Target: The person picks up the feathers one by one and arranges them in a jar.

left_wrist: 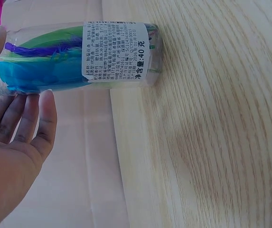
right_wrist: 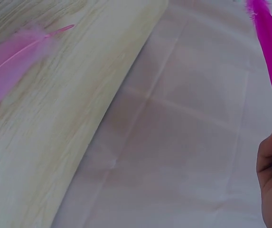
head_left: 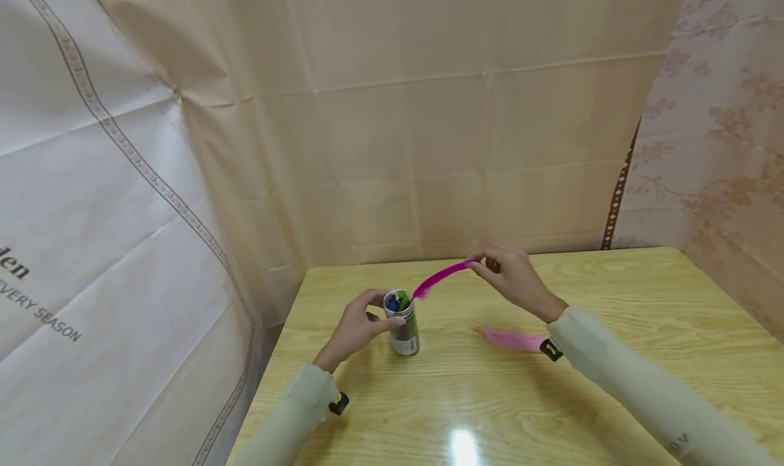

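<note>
A clear glass jar with a white printed label stands upright on the table, holding blue, green and purple feathers. My left hand grips it near the rim, thumb on one side and fingers on the other. In my right hand the tip of a magenta feather is pinched between thumb and fingers. The feather's quill end points down and left, right at the jar's mouth. A light pink feather lies on the table below my right wrist.
The wood-grain table has its far edge just behind the hands. Beige cloth hangs behind it, with a white printed cloth at the left and a floral one at the right.
</note>
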